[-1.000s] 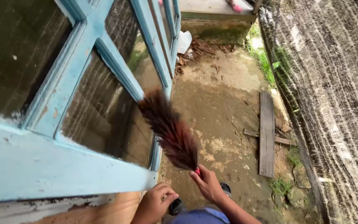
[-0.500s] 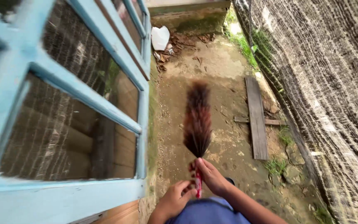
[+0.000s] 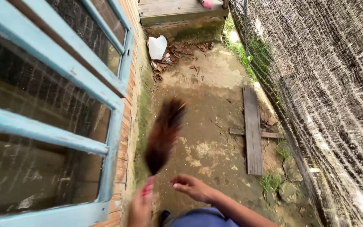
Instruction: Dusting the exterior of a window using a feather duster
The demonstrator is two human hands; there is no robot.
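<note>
A feather duster (image 3: 163,135) with dark brown and reddish plumes is held up beside the window, its head blurred and tilted toward the upper right. The red handle end is clamped in the grip of the left hand (image 3: 140,207), low in the view and close to the brick wall (image 3: 127,138). The right hand (image 3: 191,186) is seen just beside the handle, its grip apart with fingers loosely curled, nothing held; whether it touches the duster cannot be told. To the left, a pale blue window frame (image 3: 115,126) with dusty glass panes is seen. Below lies a dirt path (image 3: 209,105). A weathered wooden plank (image 3: 253,130) lies on the ground to the right, near a dark mesh fence (image 3: 324,92). A crumpled white bag (image 3: 157,46) rests among dry leaves farther up the path.
</note>
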